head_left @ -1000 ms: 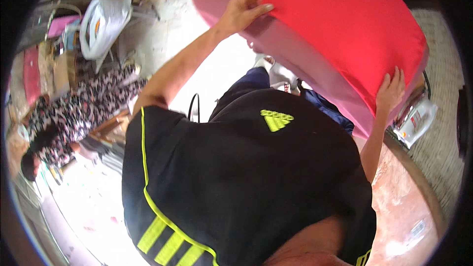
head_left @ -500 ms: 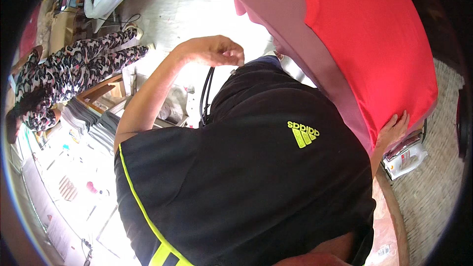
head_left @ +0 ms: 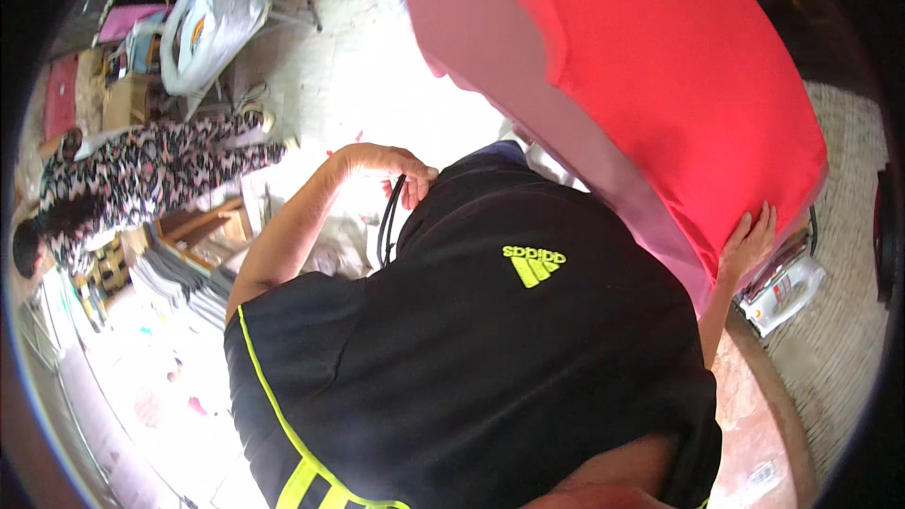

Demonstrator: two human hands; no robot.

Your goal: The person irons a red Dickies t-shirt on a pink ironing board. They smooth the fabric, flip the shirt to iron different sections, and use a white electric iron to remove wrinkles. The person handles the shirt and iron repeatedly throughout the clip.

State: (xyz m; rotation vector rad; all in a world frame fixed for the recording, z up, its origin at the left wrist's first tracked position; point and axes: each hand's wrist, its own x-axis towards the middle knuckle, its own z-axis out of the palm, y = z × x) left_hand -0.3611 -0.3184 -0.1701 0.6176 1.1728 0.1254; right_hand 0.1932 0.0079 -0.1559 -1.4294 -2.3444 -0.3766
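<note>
My right hand [head_left: 749, 240] lies with its fingers stretched out along the edge of a red cloth [head_left: 679, 85]. The cloth carries a badge at its far end and is spread over a mauve surface [head_left: 490, 38] that curves away in front of me. Close to my right fingers, a white iron [head_left: 790, 294] rests on its side. At my left hip, my left hand [head_left: 403, 170] is bent down with its fingers curled. A doubled black cord [head_left: 387, 226] runs up into those fingers, which appear closed on it; their tips are partly hidden.
Across on the left is a person [head_left: 141, 179] in patterned clothes. Near them are a stack of grey cloths [head_left: 179, 269] and a white plastic bag [head_left: 212, 28]. A curved brown edge [head_left: 782, 415] runs at my right side. Strong glare washes out the lower left.
My left hand has shifted from a pinch by my waist back onto the black cord. My right hand stays on the red cloth. The whole view has shifted a little.
</note>
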